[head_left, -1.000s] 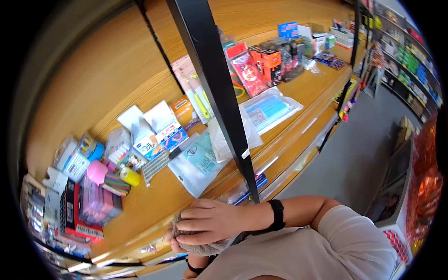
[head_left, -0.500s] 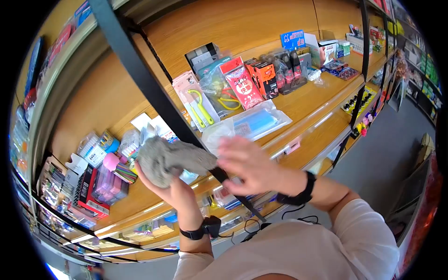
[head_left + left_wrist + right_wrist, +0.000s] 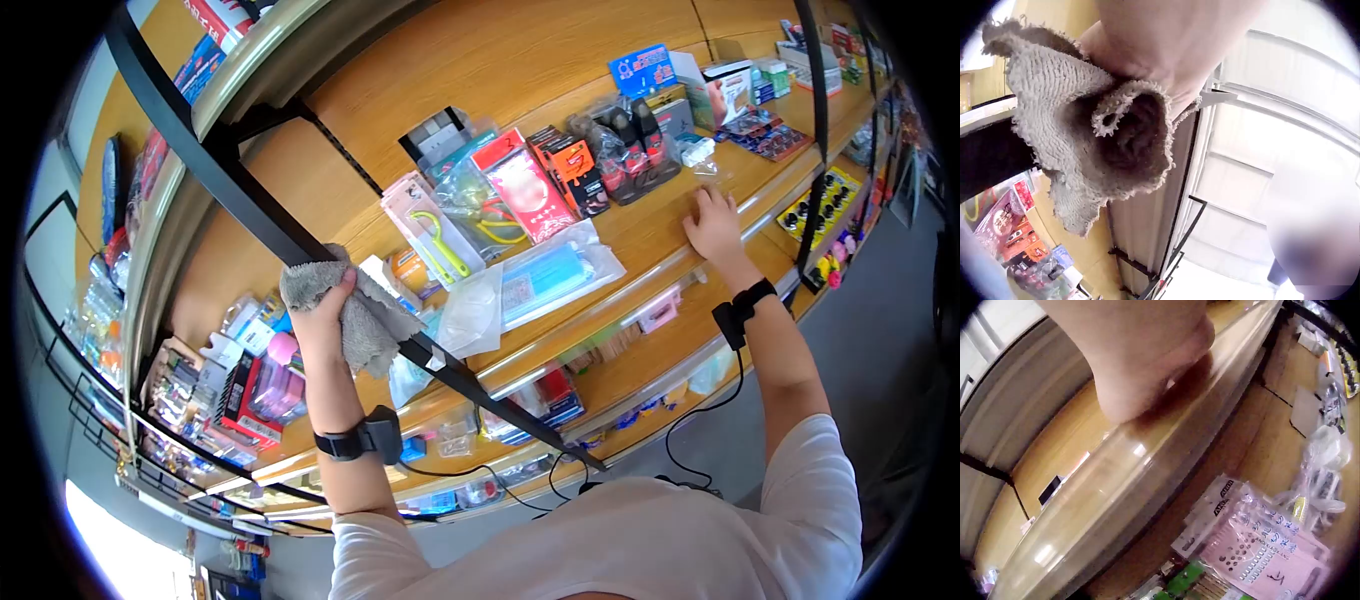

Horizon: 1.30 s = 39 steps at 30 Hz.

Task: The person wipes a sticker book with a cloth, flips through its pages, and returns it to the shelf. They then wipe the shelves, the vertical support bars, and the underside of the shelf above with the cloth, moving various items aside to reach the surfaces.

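My left hand (image 3: 322, 318) grips a grey cloth (image 3: 372, 320) against the black upright post (image 3: 240, 205) of the shelving. In the left wrist view the cloth (image 3: 1054, 94) bunches into folds below the palm, and its frayed edge hangs down beside the post (image 3: 994, 156). Most of the left fingers are hidden by the cloth and post. Farther right, my right hand (image 3: 715, 228) rests on the front of the wooden shelf, holding nothing. The right wrist view shows that hand (image 3: 1141, 369) close on the shelf's clear front strip (image 3: 1116, 469).
Behind the post stand packaged yellow-green peelers (image 3: 435, 245), a red packet (image 3: 525, 185) and an orange-black box (image 3: 570, 170). A bag of blue masks (image 3: 550, 280) lies near the shelf's front. Below, pink packets (image 3: 1266, 544) lie on a lower shelf. Cables (image 3: 690, 440) trail from the wrists.
The left hand took the cloth from between both hands onto the post, up and left. The right hand let go of it and moved right to the shelf edge. The view shifted.
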Each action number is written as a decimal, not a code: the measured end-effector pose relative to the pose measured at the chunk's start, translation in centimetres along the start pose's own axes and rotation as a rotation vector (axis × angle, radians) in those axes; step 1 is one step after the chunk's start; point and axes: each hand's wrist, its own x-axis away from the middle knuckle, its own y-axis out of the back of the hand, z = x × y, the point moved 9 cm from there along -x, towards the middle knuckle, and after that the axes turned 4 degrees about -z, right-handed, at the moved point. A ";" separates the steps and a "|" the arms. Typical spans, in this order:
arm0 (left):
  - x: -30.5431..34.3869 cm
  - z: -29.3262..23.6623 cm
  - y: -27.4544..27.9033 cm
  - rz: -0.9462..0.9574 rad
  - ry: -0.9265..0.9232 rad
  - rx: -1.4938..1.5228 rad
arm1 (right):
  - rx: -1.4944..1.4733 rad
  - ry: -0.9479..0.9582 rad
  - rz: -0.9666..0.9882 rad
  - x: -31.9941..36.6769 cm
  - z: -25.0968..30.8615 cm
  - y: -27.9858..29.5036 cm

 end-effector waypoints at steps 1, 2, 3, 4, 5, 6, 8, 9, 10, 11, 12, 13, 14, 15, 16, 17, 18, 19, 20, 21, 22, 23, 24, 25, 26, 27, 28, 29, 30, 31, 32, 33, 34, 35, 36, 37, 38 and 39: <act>-0.5 -0.5 -0.2 0.025 0.015 0.033 | 0.042 0.035 -0.001 0.1 0.6 -0.1; -1.0 -0.9 -0.1 0.046 0.034 0.061 | 0.055 0.041 -0.026 0.1 0.8 0.5; -2.1 -1.1 0.8 0.002 0.024 -0.029 | 0.015 0.023 0.019 0.3 0.6 0.2; -2.9 -2.0 1.0 -0.022 0.053 -0.043 | -0.032 0.013 0.059 0.3 0.3 -0.6; -3.8 -3.9 0.5 0.000 -0.040 0.049 | -0.078 0.013 0.000 0.4 0.1 -0.7; -5.1 -5.1 0.3 0.000 -0.076 0.126 | -0.105 0.026 -0.046 0.4 0.2 -0.5; -8.4 -6.5 1.2 0.008 0.006 0.112 | -0.107 0.002 0.022 0.2 0.6 -0.1; -9.4 -8.2 1.0 0.003 0.036 0.085 | -0.097 -0.004 0.035 0.2 0.6 -0.1; -10.5 -8.6 0.6 0.086 0.161 0.114 | -0.073 -0.004 0.020 0.0 0.7 0.0; -10.9 -8.5 0.2 0.173 0.295 0.143 | -0.043 -0.006 0.012 0.1 0.7 0.1; -10.3 -9.0 -0.2 0.231 0.273 0.149 | -0.012 -0.008 0.010 0.4 0.5 0.2; -10.1 -8.7 0.1 0.190 0.259 0.191 | -0.053 0.020 -0.038 0.7 0.3 0.3; -10.0 -8.0 0.3 0.156 0.222 0.285 | -0.098 0.046 -0.093 0.7 0.2 0.4; -9.9 -6.9 0.7 0.123 0.182 0.376 | -0.145 0.070 -0.149 0.8 0.3 0.4; -9.4 -5.2 0.4 0.183 0.172 0.428 | -0.183 0.061 -0.131 1.0 0.3 0.3; -8.8 -2.8 -0.1 0.303 0.250 0.453 | -0.222 0.054 -0.112 1.1 0.2 0.5; -7.4 -1.2 0.1 0.205 0.283 0.421 | -0.264 0.048 -0.097 1.0 0.3 0.6; -5.7 -0.5 -0.3 0.196 0.270 0.434 | -0.270 0.064 -0.113 0.9 0.4 0.8; -4.1 1.0 -0.1 0.182 0.326 0.410 | -0.276 0.079 -0.131 1.1 0.4 1.0; -1.9 1.2 -0.2 0.070 0.220 0.250 | -0.280 0.093 -0.148 1.2 0.4 1.1; -1.4 5.7 1.6 0.087 0.365 0.275 | -0.286 0.088 -0.165 1.2 0.3 1.0; 0.9 7.0 1.8 0.064 0.418 0.259 | -0.296 0.088 -0.152 1.5 0.5 1.0; 3.6 8.5 2.0 -0.059 0.581 0.216 | -0.298 0.089 -0.143 1.5 0.6 1.2; 4.8 12.7 3.9 -0.107 0.589 0.245 | -0.296 0.090 -0.142 1.2 0.5 1.4; 4.9 16.6 5.1 -0.028 0.518 0.107 | -0.306 0.084 -0.149 1.1 0.4 1.6; 6.7 15.2 3.5 -0.094 0.509 0.193 | -0.318 0.079 -0.153 1.2 0.4 1.8; 8.0 12.5 1.9 -0.129 0.479 0.201 | -0.334 0.076 -0.153 1.2 0.7 1.8; 9.1 10.8 1.1 -0.168 0.452 0.207 | -0.337 0.079 -0.172 1.2 0.7 1.8; 9.5 10.9 1.1 -0.162 0.382 0.154 | -0.340 0.080 -0.190 1.3 0.4 1.5; 9.7 11.3 1.2 -0.151 0.313 0.100 | -0.341 0.076 -0.207 1.6 0.2 1.5; 10.1 11.5 0.9 -0.136 0.246 0.047 | -0.344 0.073 -0.197 1.7 0.2 1.4; 10.6 10.5 0.5 -0.179 0.121 -0.050 | -0.346 0.070 -0.188 1.7 0.1 1.3; 11.4 9.2 0.0 -0.221 -0.005 -0.146 | -0.347 0.066 -0.178 1.7 0.0 1.3; 12.1 7.7 -0.2 -0.263 -0.133 -0.244 | -0.349 0.072 -0.190 1.7 0.0 1.5; 12.0 7.4 -0.4 -0.234 -0.137 -0.313 | -0.352 0.077 -0.206 1.7 0.1 1.6; 11.8 6.6 -0.6 -0.210 -0.164 -0.380 | -0.357 0.083 -0.224 1.7 0.2 1.8; 11.4 5.6 -0.8 -0.191 -0.194 -0.449 | -0.348 0.079 -0.223 1.8 0.1 1.8; 11.1 4.7 -0.9 -0.180 -0.224 -0.519 | -0.344 0.081 -0.224 1.8 0.0 1.7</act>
